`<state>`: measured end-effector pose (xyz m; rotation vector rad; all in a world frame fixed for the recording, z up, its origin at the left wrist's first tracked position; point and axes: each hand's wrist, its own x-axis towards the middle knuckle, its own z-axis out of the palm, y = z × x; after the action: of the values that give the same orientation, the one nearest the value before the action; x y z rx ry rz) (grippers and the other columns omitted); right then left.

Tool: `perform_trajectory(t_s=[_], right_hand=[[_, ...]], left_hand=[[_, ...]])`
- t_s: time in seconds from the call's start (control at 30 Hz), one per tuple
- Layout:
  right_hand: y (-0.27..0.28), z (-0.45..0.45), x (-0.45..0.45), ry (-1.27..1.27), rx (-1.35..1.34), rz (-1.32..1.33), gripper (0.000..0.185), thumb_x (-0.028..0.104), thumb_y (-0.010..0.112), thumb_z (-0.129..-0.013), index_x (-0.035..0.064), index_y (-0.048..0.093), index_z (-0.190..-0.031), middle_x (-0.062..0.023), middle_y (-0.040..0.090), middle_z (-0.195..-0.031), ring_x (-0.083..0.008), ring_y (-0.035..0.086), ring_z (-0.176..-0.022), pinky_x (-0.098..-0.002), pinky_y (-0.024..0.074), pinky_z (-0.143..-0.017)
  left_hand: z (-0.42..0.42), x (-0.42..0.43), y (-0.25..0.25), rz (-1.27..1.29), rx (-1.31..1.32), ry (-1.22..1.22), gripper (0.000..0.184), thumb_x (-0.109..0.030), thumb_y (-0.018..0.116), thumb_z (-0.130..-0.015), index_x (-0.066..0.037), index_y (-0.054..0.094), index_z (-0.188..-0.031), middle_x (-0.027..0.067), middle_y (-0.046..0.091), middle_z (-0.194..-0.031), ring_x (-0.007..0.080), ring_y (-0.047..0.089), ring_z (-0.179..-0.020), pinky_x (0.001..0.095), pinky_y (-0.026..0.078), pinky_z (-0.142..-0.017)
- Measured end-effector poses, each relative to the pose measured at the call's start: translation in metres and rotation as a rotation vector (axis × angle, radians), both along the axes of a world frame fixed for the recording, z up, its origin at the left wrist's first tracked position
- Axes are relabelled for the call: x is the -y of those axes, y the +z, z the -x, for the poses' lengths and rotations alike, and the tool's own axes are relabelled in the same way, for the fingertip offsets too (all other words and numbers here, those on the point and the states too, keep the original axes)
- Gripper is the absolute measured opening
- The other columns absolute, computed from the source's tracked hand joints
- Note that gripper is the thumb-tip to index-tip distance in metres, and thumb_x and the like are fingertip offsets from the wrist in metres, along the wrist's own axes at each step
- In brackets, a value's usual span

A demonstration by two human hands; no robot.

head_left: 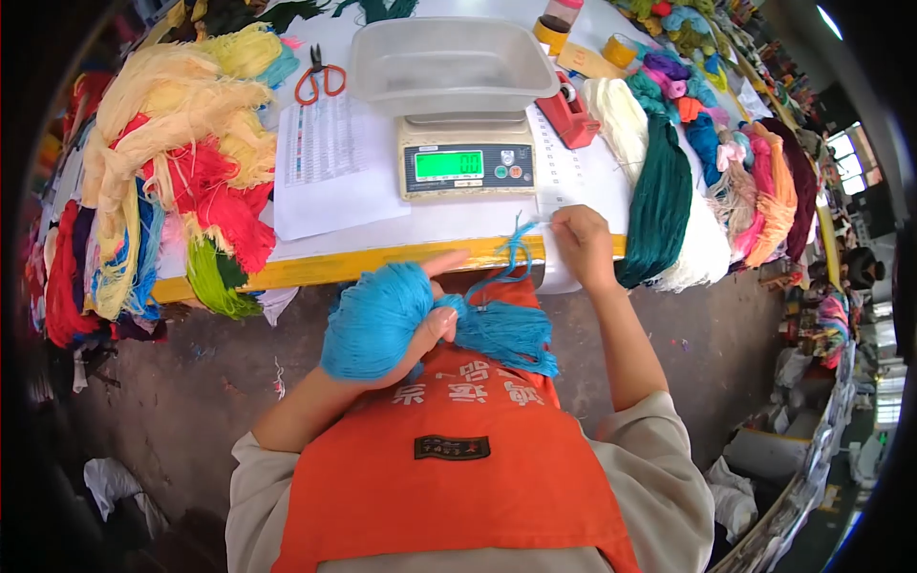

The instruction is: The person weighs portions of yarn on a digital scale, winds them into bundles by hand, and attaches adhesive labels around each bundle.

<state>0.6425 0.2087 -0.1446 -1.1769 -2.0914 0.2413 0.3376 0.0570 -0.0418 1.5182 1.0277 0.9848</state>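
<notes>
A bundle of bright blue yarn (380, 320) lies in my left hand (432, 329), its thumb and fingers wrapped round the narrow part and one finger stretched out. The bundle's loose tail spreads to the right over the orange apron (449, 497). From it, thin blue strands rise towards my right hand (585, 239) at the table edge. The fingers of my right hand are pinched together near the strand ends, on something too small to make out. Just beyond my hands stands a digital scale (468, 164) with a clear plastic tray (454, 67) on top, its green display lit.
Printed sheets (334, 172) and red-handled scissors (319, 76) lie left of the scale. A red tape dispenser (569, 115) is at its right. Multicoloured yarn piles (181, 124) hang over the yellow table edge (315, 266) at left, with dark green yarn (659, 205) and others at right.
</notes>
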Motion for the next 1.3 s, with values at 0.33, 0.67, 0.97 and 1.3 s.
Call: perform_trajectory(t_s=[0.33, 0.67, 0.97, 1.3], right_hand=[[0.152, 0.091, 0.074, 0.667, 0.240, -0.039, 0.014, 0.009, 0.071, -0.078, 0.0103, 0.066, -0.090, 0.0011, 0.064, -0.089, -0.0180, 0.063, -0.087, -0.0427, 0.0371, -0.103], [0.095, 0.119, 0.080, 0.574, -0.432, 0.761, 0.027, 0.005, 0.056, -0.096, 0.0030, 0.049, -0.122, -0.0010, 0.051, -0.073, -0.0079, 0.047, -0.064, -0.0251, 0.0383, -0.059], [0.114, 0.113, 0.083, 0.492, -0.353, 0.736, 0.028, -0.001, 0.060, -0.091, 0.0042, 0.053, -0.118, 0.0005, 0.053, -0.071, -0.0036, 0.047, -0.068, -0.0204, 0.0376, -0.063], [0.104, 0.115, 0.072, 0.855, -0.388, 0.532, 0.012, -0.003, 0.066, -0.088, 0.0036, 0.061, -0.096, -0.0041, 0.067, -0.088, -0.0113, 0.064, -0.080, -0.0244, 0.0487, -0.071]], left_hand=[[-0.004, -0.018, -0.011, -0.201, -0.252, -0.106, 0.065, -0.016, 0.065, -0.088, -0.003, 0.041, -0.147, 0.0089, 0.067, -0.085, 0.0276, 0.064, -0.082, 0.0401, 0.048, -0.075], [0.004, -0.007, 0.005, -0.302, -0.458, 0.156, 0.067, -0.009, 0.064, -0.088, -0.003, 0.036, -0.149, 0.0095, 0.065, -0.078, 0.0256, 0.063, -0.072, 0.0372, 0.048, -0.066], [0.008, -0.013, -0.013, -0.405, -0.446, 0.158, 0.011, -0.012, 0.069, -0.087, -0.007, 0.071, -0.097, 0.0130, 0.068, -0.080, 0.0318, 0.066, -0.069, 0.0383, 0.049, -0.059], [0.018, -0.018, -0.008, 0.437, 0.389, -0.152, 0.024, -0.021, 0.060, -0.093, -0.004, 0.061, -0.077, 0.0017, 0.054, -0.062, 0.0094, 0.049, -0.054, 0.0254, 0.037, -0.049]])
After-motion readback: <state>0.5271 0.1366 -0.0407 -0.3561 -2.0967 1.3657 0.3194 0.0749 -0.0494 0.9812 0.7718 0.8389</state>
